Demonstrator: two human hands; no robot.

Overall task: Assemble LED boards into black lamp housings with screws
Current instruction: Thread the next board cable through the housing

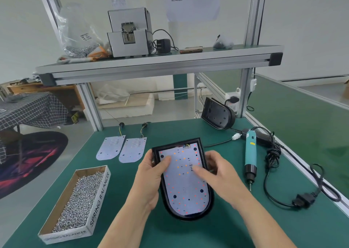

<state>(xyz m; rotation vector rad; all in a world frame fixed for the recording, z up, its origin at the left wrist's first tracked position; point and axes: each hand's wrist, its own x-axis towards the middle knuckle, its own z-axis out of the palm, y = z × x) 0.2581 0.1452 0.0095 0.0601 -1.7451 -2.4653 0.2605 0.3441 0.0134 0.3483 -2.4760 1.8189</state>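
A black lamp housing [207,206] lies on the green mat in front of me with a white LED board [184,187] seated inside it. My left hand [151,174] grips the housing's left wall, thumb pressing on the board. My right hand [217,172] holds the right wall, its thumb also lying on the board. Two spare LED boards [120,148] with wired plugs lie side by side further back left. A cardboard box of screws [83,196] sits at my left. A teal electric screwdriver [250,159] lies to the right.
Another black housing [217,115] leans against the frame post at the back right. The screwdriver's black cable [273,172] loops along the right edge. An upper shelf [158,62] carries a screw feeder [130,33], a bag of screws, an adapter and a phone.
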